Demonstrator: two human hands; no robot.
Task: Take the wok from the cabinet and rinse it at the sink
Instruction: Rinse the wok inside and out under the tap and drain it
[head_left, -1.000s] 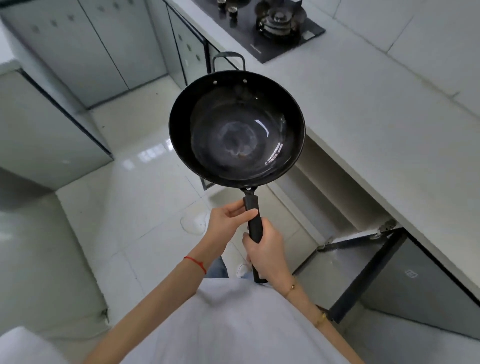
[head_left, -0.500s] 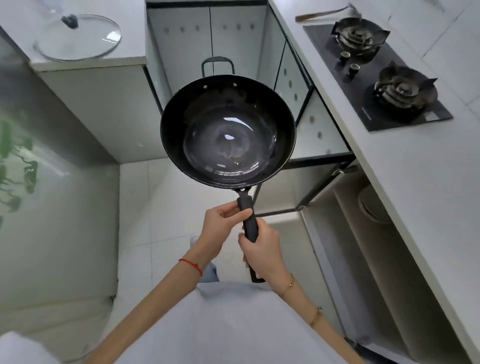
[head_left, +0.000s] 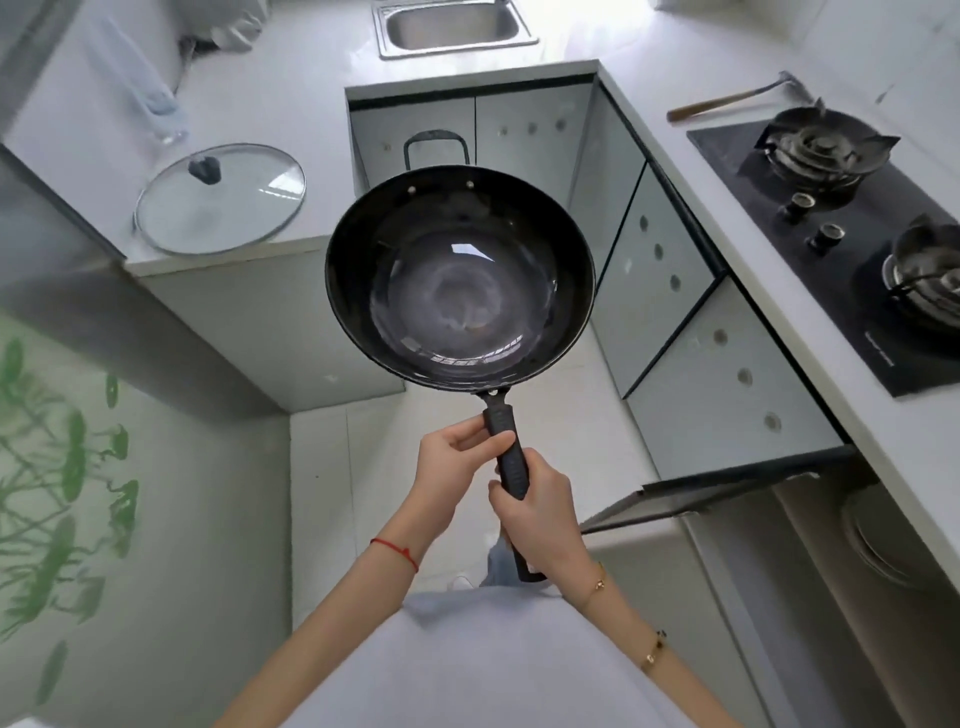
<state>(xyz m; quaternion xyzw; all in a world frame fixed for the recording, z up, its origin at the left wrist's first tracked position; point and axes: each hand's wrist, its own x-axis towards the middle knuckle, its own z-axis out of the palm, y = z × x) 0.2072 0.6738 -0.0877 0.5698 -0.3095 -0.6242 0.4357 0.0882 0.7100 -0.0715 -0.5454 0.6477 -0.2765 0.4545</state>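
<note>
While the black wok (head_left: 460, 280) hung level in mid-air above the floor, both hands gripped its long handle (head_left: 506, 452): the left hand (head_left: 449, 467) pinched it near the bowl and the right hand (head_left: 540, 512) wrapped it lower down. Far ahead, the steel sink (head_left: 452, 26) sat in the tabletop (head_left: 291, 98), well apart from the wok. A glass lid (head_left: 221, 200) lay on the left, and a gas hob (head_left: 852, 234) on the right.
</note>
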